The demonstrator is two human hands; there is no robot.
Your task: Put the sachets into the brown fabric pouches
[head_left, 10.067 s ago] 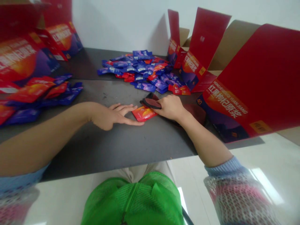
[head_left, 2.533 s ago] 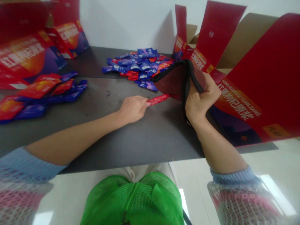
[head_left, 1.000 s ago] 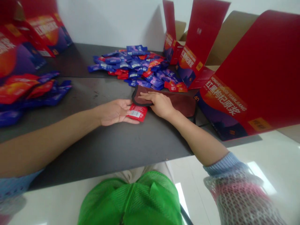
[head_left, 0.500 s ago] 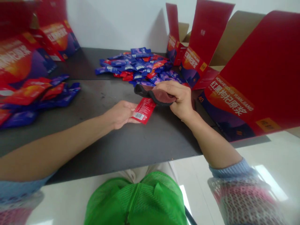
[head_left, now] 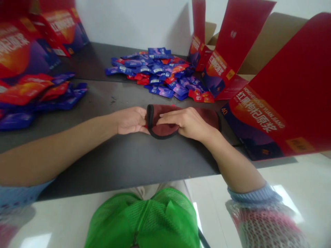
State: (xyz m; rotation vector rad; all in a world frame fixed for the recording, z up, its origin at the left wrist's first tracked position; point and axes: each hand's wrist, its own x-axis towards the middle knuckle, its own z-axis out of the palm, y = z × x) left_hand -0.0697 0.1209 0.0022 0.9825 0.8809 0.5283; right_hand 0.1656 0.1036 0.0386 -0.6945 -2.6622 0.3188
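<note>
My left hand [head_left: 132, 120] pinches the red packet, now almost wholly covered; only slivers of red show by the fingers and above the cloth. A maroon cloth with black edging [head_left: 165, 129] lies over the packet and extends right under my right wrist. My right hand [head_left: 190, 122] is closed on this cloth, its fingers pressed to the upper face. Behind the hands, blue and red packets [head_left: 157, 70] form a loose pile on the dark table [head_left: 116, 155].
More packets [head_left: 38, 96] lie at the left, before printed red boxes [head_left: 15, 51]. On the right stand several open red boxes with raised flaps, the nearest one [head_left: 279, 100] close to my right forearm. A white wall [head_left: 129, 20] rises behind the table.
The cloth has come down and spread over the red packet, which was in plain view. My right hand has moved lower with it. My left hand still pinches at the packet's left end.
</note>
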